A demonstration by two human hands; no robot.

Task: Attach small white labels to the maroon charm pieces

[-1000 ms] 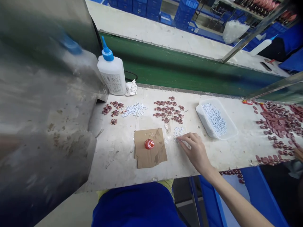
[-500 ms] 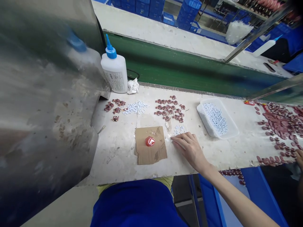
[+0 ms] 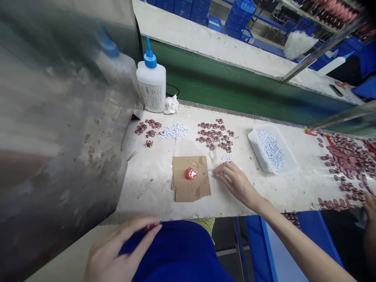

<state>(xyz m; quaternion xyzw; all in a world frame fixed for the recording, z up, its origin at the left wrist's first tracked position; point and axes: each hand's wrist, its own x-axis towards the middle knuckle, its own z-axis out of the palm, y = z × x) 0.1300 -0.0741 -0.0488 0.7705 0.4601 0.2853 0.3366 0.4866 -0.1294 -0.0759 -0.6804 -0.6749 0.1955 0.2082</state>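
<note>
My left hand [image 3: 123,244] is at the lower left, in front of the table edge, thumb and fingers pinched on a small dark reddish-brown piece [image 3: 153,225]. My right hand [image 3: 236,183] rests low over the table, its thumb and forefinger closed together. A tiny whitish bit shows at those fingertips, too small to name. Just behind them is a small pile of white-and-blue pieces [image 3: 226,159]. Left of the right hand lies a cardboard square [image 3: 183,192] with a round, glossy red-and-white item [image 3: 190,174] on it.
Reddish-brown figure-like pieces [image 3: 216,135] lie in groups behind the cardboard, beside a larger white-and-blue pile [image 3: 174,131]. A clear tub [image 3: 289,164] stands right, a glue bottle [image 3: 152,86] back left by a metal panel [image 3: 73,117]. Another person's hand [image 3: 370,205] is far right.
My left hand has come into view at the lower left with the small brown piece. The right hand stays at nearly the same spot by the cardboard. The whole view has shifted slightly.
</note>
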